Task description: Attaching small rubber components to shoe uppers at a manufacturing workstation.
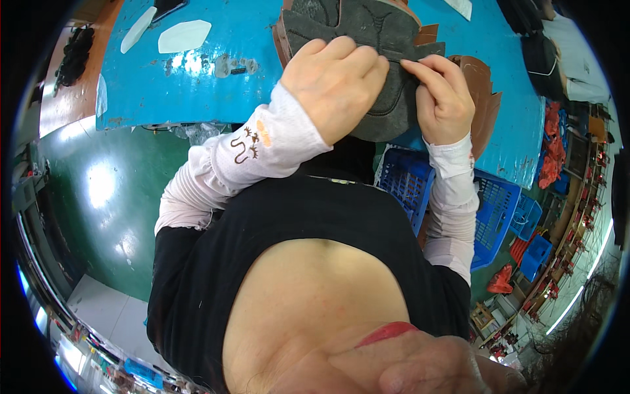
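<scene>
Both of my hands hold a dark grey suede-like cut piece [367,29] with several lobes, over the near edge of a blue table [197,85]. My left hand [335,82] lies over its lower left part with fingers curled around it. My right hand [443,98] pinches its right lobe between thumb and forefinger. Brown leather cut pieces [482,85] lie stacked beneath the grey one, showing at its right and left edges. White sleeves cover both forearms.
White flat cut shapes [184,36] lie on the table's far left. A blue plastic crate [410,180] stands below the table edge by my right arm, with more blue crates and red material [551,141] to the right. Green floor [98,190] lies left.
</scene>
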The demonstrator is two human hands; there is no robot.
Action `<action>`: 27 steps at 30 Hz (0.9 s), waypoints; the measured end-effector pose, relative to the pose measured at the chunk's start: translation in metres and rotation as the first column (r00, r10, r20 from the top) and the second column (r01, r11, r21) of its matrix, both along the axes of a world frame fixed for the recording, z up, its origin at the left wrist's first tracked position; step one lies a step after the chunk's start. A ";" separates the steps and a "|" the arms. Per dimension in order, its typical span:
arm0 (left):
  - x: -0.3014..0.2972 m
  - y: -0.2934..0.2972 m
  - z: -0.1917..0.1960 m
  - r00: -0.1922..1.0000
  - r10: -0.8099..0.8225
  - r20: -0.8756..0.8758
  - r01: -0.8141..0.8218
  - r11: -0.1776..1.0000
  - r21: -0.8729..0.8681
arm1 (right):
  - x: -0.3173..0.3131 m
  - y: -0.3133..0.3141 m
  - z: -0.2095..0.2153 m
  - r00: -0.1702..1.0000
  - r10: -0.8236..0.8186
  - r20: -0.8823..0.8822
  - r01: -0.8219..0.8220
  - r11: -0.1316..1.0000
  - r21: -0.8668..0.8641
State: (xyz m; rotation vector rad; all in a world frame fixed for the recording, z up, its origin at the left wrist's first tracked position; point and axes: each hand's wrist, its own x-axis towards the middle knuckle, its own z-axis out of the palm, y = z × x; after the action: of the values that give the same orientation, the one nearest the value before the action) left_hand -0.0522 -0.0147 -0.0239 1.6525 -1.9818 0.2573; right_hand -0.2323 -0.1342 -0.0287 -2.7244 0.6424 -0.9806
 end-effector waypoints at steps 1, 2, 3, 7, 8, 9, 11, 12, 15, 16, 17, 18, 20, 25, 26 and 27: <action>0.002 0.003 0.001 0.998 0.004 -0.057 -0.006 1.000 -0.021 | -0.002 0.002 0.001 0.994 -0.053 0.091 0.050 0.998 0.039; 0.004 0.009 0.001 0.999 0.007 -0.054 -0.009 0.999 -0.032 | -0.005 0.013 0.004 0.971 -0.132 0.200 0.100 0.982 0.162; 0.006 0.017 0.002 0.917 -0.084 -0.389 0.077 0.996 -0.034 | -0.004 0.026 0.014 0.948 -0.184 0.262 0.120 0.963 0.240; -0.002 0.042 -0.002 0.099 -0.151 -0.984 0.326 0.939 -0.111 | 0.011 0.080 0.019 0.886 0.065 0.458 -0.301 0.833 0.464; -0.002 0.043 -0.002 0.081 -0.132 -0.988 0.327 0.940 -0.099 | 0.015 0.086 0.015 0.875 0.044 0.482 -0.317 0.805 0.502; -0.002 0.044 -0.003 0.084 -0.138 -0.987 0.333 0.937 -0.103 | 0.017 0.090 0.011 0.875 0.005 0.483 -0.308 0.777 0.549; -0.002 0.048 -0.004 0.110 -0.100 -0.989 0.299 0.952 -0.063 | 0.018 0.092 0.012 0.888 -0.001 0.460 -0.285 0.784 0.552; -0.001 0.048 -0.004 0.112 -0.102 -0.988 0.300 0.952 -0.065 | 0.018 0.092 0.012 0.887 -0.001 0.462 -0.286 0.785 0.549; -0.002 0.050 -0.005 0.288 -0.200 -0.936 0.243 0.961 -0.130 | 0.013 0.095 0.010 0.922 0.060 0.383 -0.286 0.772 0.568; -0.002 0.047 -0.006 0.387 -0.260 -0.884 0.236 0.955 -0.178 | 0.014 0.099 0.005 0.891 0.010 0.454 -0.338 0.682 0.648; -0.002 0.045 -0.007 0.481 -0.313 -0.819 0.234 0.946 -0.225 | 0.015 0.101 0.002 0.856 -0.049 0.514 -0.394 0.582 0.711; -0.003 0.044 -0.007 0.481 -0.312 -0.819 0.232 0.946 -0.225 | 0.015 0.099 0.002 0.857 -0.048 0.513 -0.394 0.581 0.712; -0.004 0.041 -0.009 0.508 -0.320 -0.800 0.171 0.947 -0.271 | 0.015 0.097 0.000 0.845 -0.014 0.535 -0.430 0.578 0.693; -0.007 0.034 -0.002 0.437 -0.239 -0.867 0.144 0.970 -0.195 | 0.018 0.085 0.005 0.826 -0.029 0.563 -0.485 0.473 0.736; -0.007 0.032 0.002 0.342 -0.158 -0.926 0.143 0.983 -0.115 | 0.016 0.079 0.008 0.825 -0.047 0.563 -0.511 0.362 0.780; -0.004 0.030 0.004 0.342 -0.153 -0.927 0.139 0.984 -0.111 | 0.013 0.070 0.016 0.824 -0.027 0.566 -0.537 0.278 0.796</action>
State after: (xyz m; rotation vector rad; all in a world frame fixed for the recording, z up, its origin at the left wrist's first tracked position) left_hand -0.0558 0.0149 -0.0197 1.1110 -1.1425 -0.6560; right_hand -0.2192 -0.0642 -0.0124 -1.3385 0.3993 -0.7461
